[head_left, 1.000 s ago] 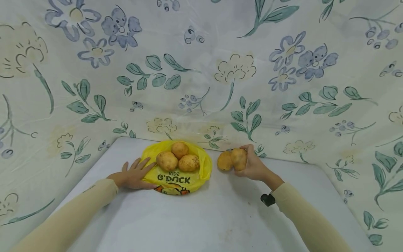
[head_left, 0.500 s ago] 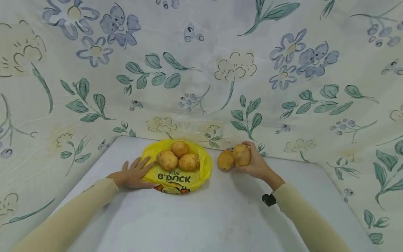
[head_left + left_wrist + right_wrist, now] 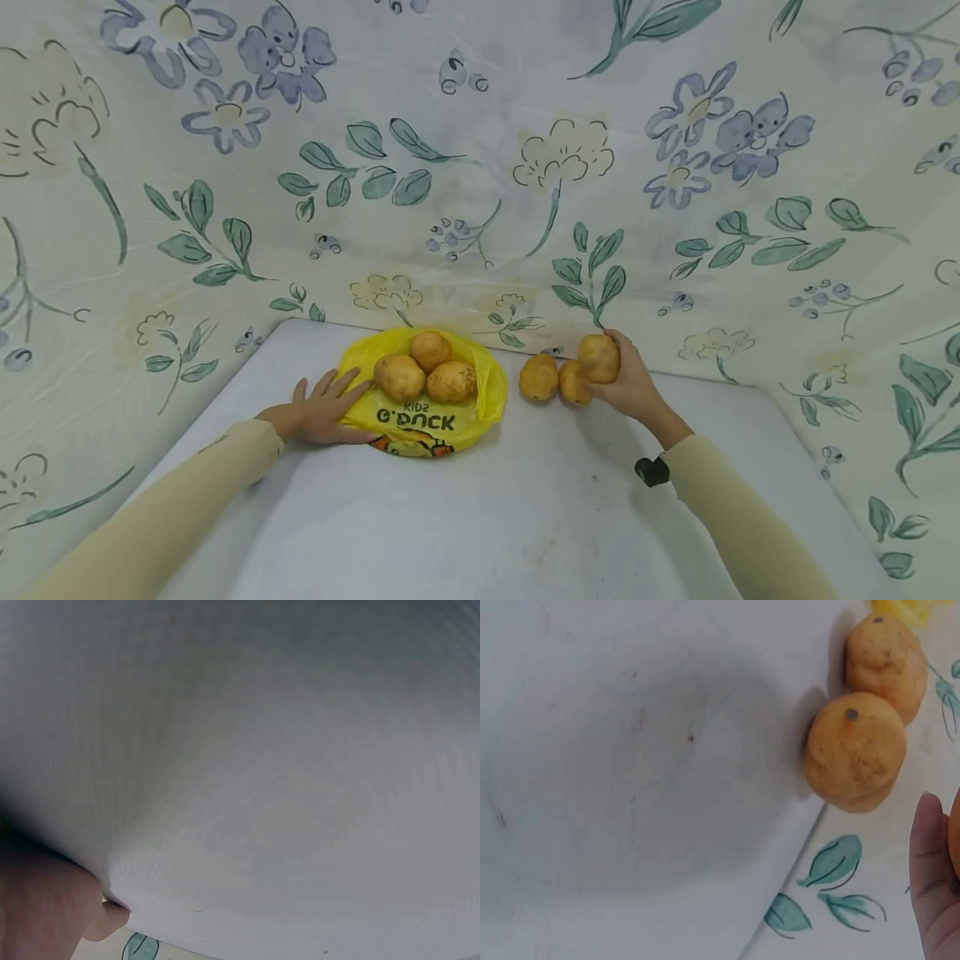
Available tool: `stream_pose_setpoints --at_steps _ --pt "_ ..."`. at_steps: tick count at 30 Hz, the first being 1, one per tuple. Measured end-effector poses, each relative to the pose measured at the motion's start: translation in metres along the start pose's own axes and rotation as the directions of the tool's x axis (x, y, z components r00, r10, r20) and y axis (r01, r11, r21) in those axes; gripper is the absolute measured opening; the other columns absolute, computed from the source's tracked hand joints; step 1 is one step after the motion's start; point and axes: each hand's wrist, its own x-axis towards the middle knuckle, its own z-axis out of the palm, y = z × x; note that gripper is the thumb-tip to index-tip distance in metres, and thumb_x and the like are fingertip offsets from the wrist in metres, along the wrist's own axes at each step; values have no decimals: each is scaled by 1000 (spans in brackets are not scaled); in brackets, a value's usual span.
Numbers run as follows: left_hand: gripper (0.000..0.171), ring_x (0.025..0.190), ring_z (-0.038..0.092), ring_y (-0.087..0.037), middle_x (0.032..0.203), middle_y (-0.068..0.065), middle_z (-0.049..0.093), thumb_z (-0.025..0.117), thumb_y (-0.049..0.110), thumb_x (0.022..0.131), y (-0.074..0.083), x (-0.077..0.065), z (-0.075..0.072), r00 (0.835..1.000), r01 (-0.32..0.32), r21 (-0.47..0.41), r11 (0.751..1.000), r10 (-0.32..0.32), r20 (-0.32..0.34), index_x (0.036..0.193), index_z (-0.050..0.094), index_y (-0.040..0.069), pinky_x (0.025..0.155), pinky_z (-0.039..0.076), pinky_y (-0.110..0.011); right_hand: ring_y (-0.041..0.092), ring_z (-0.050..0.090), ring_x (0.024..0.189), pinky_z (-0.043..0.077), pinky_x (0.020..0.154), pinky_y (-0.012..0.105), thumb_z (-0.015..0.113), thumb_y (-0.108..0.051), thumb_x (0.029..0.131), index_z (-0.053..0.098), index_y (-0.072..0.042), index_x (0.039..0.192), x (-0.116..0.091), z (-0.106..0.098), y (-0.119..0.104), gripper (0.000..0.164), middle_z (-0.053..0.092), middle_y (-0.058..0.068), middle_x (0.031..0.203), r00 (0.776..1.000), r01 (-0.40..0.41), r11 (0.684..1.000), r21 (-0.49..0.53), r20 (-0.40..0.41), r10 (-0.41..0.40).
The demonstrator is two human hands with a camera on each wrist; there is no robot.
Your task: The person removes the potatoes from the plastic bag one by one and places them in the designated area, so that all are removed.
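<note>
The potato (image 3: 598, 358) is gripped by the right hand (image 3: 630, 382) near the table's (image 3: 450, 525) back edge; the right wrist view, catching what seems its edge, reveals dark spots on two loose potatoes (image 3: 856, 761). Earlier only one showed beside it. The left hand (image 3: 322, 412), fingers spread, rests on the yellow bag (image 3: 468, 427).

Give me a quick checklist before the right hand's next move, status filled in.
1. Right hand holding one potato: ok.
2. Held potato apart from the two loose potatoes: ok, gap shows in the right wrist view.
3. Left hand on the left edge of the yellow plastic bag: ok.
4. Three grouped potatoes inside the bag or just on top: cannot tell.
5. Bag clearly visible to left wrist camera: not ok, pale surface fills most of it.
</note>
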Motion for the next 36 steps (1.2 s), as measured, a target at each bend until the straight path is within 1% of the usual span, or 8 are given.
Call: stream_pose_setpoints --at_steps 6,10,16,20,24,28,31,36 --pt "109 147 -4 -55 165 -22 -1 55 78 82 -2 0 2 1000 4 1 1000 -4 -1 159 16 12 108 -7 -78 44 48 123 44 103 59 79 -8 77 22 -5 152 2 -8 4 95 40 29 141 998 -54 998 -19 -22 54" --pt "108 147 -3 -55 165 -21 -1 55 78 82 -3 1 3 1000 4 2 1000 -4 0 159 17 12 108 -7 -78 44 47 124 44 103 59 79 -10 78 19 -6 154 2 -13 8 97 37 29 144 997 -79 997 -18 -8 79" --pt "108 147 -3 -55 165 -22 -1 54 78 82 -2 -1 1 1000 -2 -3 1000 2 2 159 17 11 108 -7 -78 43 46 125 43 103 59 80 -12 78 18 -9 155 1 -15 21 99 36 27 146 997 -83 996 -28 -4 83" --pt "108 146 -3 -55 165 -22 -1 54 78 82 -2 -1 1 1000 2 0 1000 -2 6 159 17 12 108 -7 -78 43 44 126 42 104 60 79 -13 79 17 -7 155 0 -17 27 98 34 27 148 996 -88 996 -33 4 88" --pt "109 147 -4 -55 165 -21 -2 54 79 81 0 1 2 1000 9 3 1000 -9 9 159 16 13 108 -6 -78 43 44 125 42 103 60 79 -12 79 18 -6 155 -1 -19 33 97 35 28 147 995 -98 995 -34 2 98" --pt "110 147 -4 -55 165 -22 -1 55 79 81 -1 2 3 1000 13 1 1000 -13 6 159 17 12 108 -7 -78 44 44 128 41 104 60 79 -12 80 16 -5 155 -1 -19 38 98 32 28 151 993 -118 993 -15 22 118" --pt "109 147 -4 -54 165 -22 -1 55 79 81 -2 1 2 1000 12 6 1000 -12 5 159 17 12 108 -6 -78 44 42 131 39 107 60 79 -13 80 14 -5 156 -3 -19 43 100 30 27 154 986 -158 987 -2 48 158" --pt "109 147 -5 -54 165 -22 -2 55 78 81 -1 0 0 1000 10 1 1000 -10 10 159 16 12 108 -7 -78 47 42 132 38 108 62 78 -16 82 11 -4 156 -6 -18 53 101 30 29 153 968 -227 973 -40 106 230"
